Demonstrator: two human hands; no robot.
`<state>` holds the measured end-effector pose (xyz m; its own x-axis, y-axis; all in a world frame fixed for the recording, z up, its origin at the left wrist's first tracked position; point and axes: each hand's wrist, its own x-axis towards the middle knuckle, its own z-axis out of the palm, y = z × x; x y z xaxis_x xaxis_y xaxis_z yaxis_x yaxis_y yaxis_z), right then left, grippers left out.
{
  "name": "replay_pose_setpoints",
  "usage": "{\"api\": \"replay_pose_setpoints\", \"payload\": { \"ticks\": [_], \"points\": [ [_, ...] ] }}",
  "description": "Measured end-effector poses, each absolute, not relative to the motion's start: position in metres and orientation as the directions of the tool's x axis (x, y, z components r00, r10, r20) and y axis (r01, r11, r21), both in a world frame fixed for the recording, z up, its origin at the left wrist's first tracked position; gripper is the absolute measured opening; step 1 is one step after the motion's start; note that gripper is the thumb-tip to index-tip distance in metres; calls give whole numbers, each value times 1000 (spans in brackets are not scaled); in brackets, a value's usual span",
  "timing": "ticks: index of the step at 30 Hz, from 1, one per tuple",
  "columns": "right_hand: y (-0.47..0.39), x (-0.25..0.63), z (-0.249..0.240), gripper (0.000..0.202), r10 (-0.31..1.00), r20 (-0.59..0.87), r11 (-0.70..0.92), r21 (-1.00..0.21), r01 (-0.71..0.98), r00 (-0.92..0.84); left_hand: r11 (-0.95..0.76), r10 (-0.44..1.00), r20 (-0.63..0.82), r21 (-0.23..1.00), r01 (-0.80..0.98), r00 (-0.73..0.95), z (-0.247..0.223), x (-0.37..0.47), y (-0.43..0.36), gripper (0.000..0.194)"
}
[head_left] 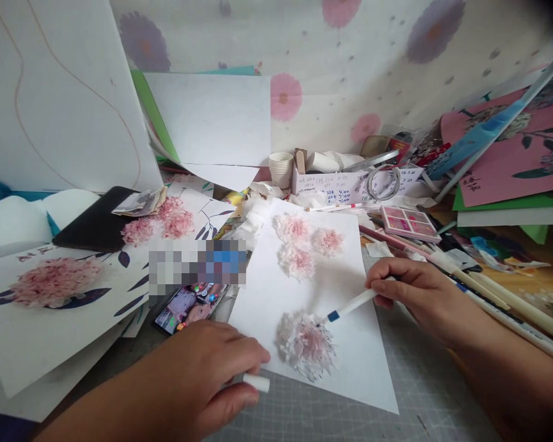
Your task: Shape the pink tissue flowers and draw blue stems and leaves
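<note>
Probably light and stiff, best held mid-barrel, pen (352, 306) slanted up-right from delicate-looking flower (308, 345), rear pinched by right hand (410, 288), while left hand (216, 371), half curled, gripped white cap (258, 383) left of flower.

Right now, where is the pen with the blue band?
In the head view, just right of centre, the pen is in the right hand, its tip at the upper right of the lowest flower.

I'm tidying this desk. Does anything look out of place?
Yes: what look like banknotes lie on a black folder among the artwork at left, where money seems odd. On the sheet, the nearest flower has dark flecks, perhaps deliberate, given the pen at its edge.
</note>
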<state>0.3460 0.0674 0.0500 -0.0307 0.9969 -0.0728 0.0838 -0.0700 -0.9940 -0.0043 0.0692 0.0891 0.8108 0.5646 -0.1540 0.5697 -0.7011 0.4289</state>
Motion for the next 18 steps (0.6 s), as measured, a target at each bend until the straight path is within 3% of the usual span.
{"api": "replay_pose_setpoints", "payload": {
  "ticks": [5, 18],
  "points": [
    [69, 347, 53, 23, 995, -99, -99, -995, 27, 4, -672, 570, -204, 443, 594, 796, 92, -3, 68, 11],
    [66, 350, 52, 14, 982, -136, -118, -984, 133, -129, -678, 566, -244, 406, 613, 787, 94, -1, 68, 11]
  ]
}}
